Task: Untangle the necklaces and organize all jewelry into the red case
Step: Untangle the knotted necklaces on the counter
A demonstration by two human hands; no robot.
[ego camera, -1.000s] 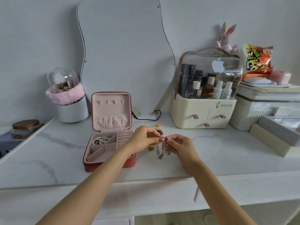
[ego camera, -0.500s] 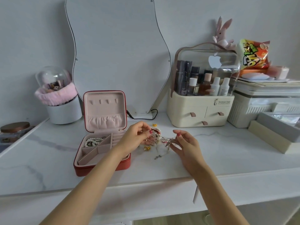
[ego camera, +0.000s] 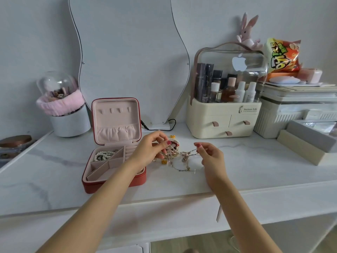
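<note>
Necklaces [ego camera: 179,156] lie in one knotted clump on the white worktop [ego camera: 255,167], just right of the open red case [ego camera: 113,152], with fine chain trailing toward the near edge. The left hand [ego camera: 151,149] pinches the clump at its left end, fingers curled round beads and chain; the right hand [ego camera: 211,156] pinches a single strand between thumb and forefinger and draws it out to the right, so the strand runs taut between the two hands. The work looks early to midway: one pearl piece [ego camera: 103,155] already sits in the case's back-left compartment, while the other compartments show bare lining and the four hooks in the lid [ego camera: 116,121] carry nothing. Still to do are separating the chains and putting everything away. How many necklaces are in the knot I cannot tell; the chains are too fine and overlapped, though there seem to be at least two. Two small gold pieces lie loose on the worktop, one [ego camera: 172,136] behind the clump and one [ego camera: 164,162] in front of it.
</note>
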